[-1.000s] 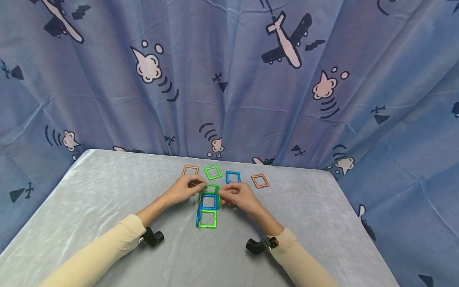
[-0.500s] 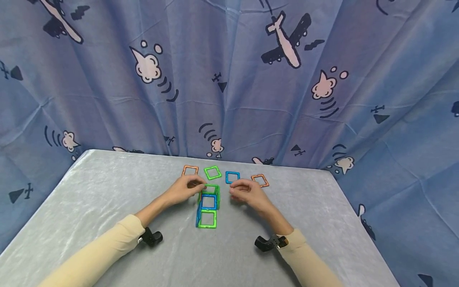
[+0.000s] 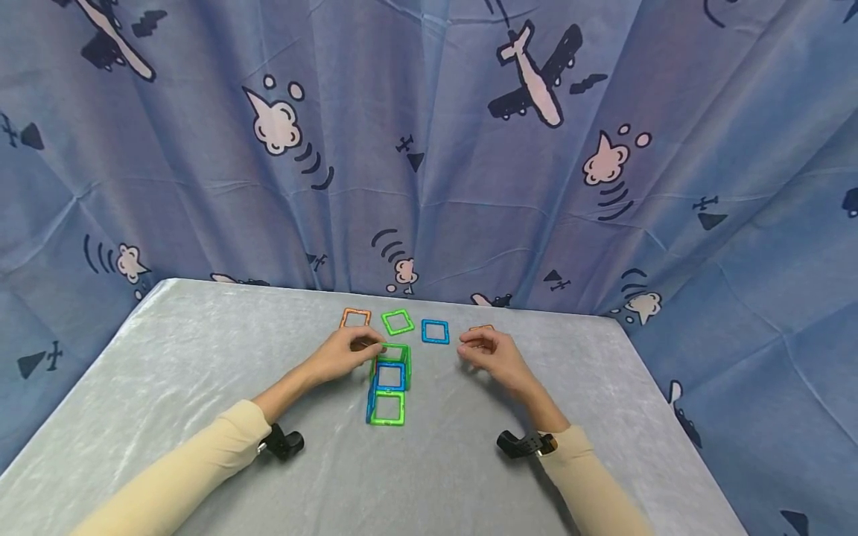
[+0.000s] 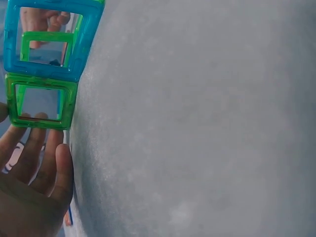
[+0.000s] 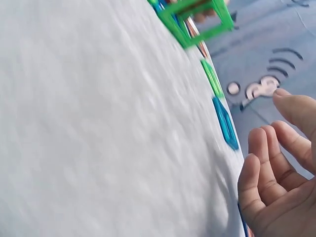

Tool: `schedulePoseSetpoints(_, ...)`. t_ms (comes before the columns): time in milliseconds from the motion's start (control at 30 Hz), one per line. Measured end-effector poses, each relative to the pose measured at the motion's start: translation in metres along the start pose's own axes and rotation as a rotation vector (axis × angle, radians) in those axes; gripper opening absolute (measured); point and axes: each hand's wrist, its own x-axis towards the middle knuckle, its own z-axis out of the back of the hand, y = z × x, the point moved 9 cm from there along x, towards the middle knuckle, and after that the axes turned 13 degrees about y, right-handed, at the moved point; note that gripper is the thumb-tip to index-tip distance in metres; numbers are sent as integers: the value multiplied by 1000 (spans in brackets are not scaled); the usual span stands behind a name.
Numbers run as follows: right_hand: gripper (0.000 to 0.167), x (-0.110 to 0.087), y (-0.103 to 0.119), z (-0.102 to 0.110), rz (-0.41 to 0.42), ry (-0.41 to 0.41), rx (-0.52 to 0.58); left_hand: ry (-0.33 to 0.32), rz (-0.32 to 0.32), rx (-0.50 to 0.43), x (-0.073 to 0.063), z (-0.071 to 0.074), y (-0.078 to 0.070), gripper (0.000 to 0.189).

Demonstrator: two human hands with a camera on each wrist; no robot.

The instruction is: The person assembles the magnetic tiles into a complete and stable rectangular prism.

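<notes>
Magnetic tiles, open square frames, are joined into a small structure. Its front green tile [image 3: 387, 423] lies flat on the table, with a blue tile [image 3: 404, 377] behind it and more green tiles standing at the back. My left hand [image 3: 343, 353] holds the structure's back left corner, thumb in front; in the left wrist view its fingers reach behind a green tile [image 4: 42, 124]. My right hand [image 3: 494, 360] hovers to the right, fingers loosely bent and holding nothing. It partly covers a loose orange tile [image 3: 481, 327].
Behind the structure a loose orange tile [image 3: 357, 311], a green tile [image 3: 402, 332] and a blue tile [image 3: 436, 342] lie in a row on the grey cloth-covered table [image 3: 234, 327]. A blue curtain [image 3: 456, 208] hangs along the table's back edge.
My right hand has let go of the structure's right side and moved right, past the loose blue tile to the orange one. The left hand stays at the structure.
</notes>
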Motion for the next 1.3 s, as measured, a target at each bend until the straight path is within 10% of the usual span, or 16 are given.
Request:
schedulePoseSetpoints(767, 40, -13, -17, 63, -16, 11, -295, 15, 3, -1, 2, -1, 0, 18)
schedulePoseSetpoints(1033, 32, 0, -31, 64, -35, 31, -365, -2, 16, 5, 11, -3, 42, 19)
schedulePoseSetpoints(1300, 15, 6, -33, 61, -34, 45, -376, 1, 4, 5, 10, -3, 42, 22)
